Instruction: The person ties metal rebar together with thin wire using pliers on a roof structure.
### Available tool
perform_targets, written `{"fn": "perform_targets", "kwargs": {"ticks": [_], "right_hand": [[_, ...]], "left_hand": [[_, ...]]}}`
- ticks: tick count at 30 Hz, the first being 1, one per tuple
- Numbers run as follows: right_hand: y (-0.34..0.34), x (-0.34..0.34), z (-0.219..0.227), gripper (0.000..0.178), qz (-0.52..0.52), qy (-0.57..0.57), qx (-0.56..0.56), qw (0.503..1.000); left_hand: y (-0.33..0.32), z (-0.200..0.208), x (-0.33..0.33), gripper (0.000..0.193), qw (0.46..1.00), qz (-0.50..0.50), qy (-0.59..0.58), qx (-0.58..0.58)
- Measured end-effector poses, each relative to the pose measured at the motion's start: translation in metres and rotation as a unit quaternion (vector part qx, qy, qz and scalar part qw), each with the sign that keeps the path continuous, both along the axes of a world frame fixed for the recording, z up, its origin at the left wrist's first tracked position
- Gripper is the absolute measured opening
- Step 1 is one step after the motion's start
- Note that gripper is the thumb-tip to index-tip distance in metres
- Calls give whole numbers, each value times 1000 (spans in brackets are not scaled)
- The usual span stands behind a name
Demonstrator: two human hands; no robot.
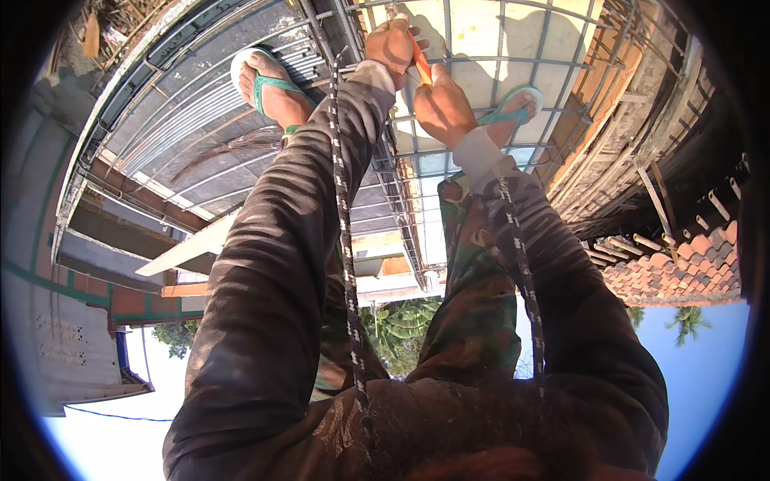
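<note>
My right hand (443, 108) is closed around the lower end of a slim orange-handled tool (419, 60); its kind does not show. Just above and to the left, my left hand (391, 50) is curled closed beside the tool's upper end, against the steel bars. What the left fingers hold, if anything, is hidden. Both hands are over a grid of steel reinforcing bars (499, 59), near a long bundle of bars (346, 32) running away from me. Pale yellow boards (473, 28) lie under the grid on the right.
My feet in green-strapped flip-flops (273, 82) stand apart on the grid. Dark sheeting (216, 60) lies under the left bars. Wooden formwork (597, 120) edges the right side, with bamboo poles (642, 136) beyond. A tiled roof (682, 268) is at right. Two patterned cords (343, 216) hang before me.
</note>
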State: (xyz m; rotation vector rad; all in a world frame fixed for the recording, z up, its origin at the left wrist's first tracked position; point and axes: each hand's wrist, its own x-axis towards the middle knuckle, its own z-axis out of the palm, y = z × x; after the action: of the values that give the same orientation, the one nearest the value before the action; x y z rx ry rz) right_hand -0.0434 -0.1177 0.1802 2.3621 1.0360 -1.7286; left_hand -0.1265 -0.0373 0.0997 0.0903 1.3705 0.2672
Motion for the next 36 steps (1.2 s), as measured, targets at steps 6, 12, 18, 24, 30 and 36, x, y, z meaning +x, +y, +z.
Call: {"fn": "perform_targets", "kwargs": {"ticks": [6,12,18,24,30,36], "right_hand": [[-9,-7,4,27,-142,24,9,989],[-35,-32,-25,19,-259,46,32,964],[5,-5,13,24,-578,342,-134,729],[12,32,13,35,-604,466,-191,618],[22,52,15,80,-183,173,-93,963],[-26,16,-61,63,159,-28,-51,986]], "left_hand": [[-11,-6,4,45,995,-68,55,53],[-20,-17,7,45,942,-216,201,159],[15,-5,14,49,914,-327,228,71],[4,-59,2,28,969,-229,-73,63],[20,-11,36,17,516,-795,103,301],[-6,-18,33,37,654,-655,216,311]]}}
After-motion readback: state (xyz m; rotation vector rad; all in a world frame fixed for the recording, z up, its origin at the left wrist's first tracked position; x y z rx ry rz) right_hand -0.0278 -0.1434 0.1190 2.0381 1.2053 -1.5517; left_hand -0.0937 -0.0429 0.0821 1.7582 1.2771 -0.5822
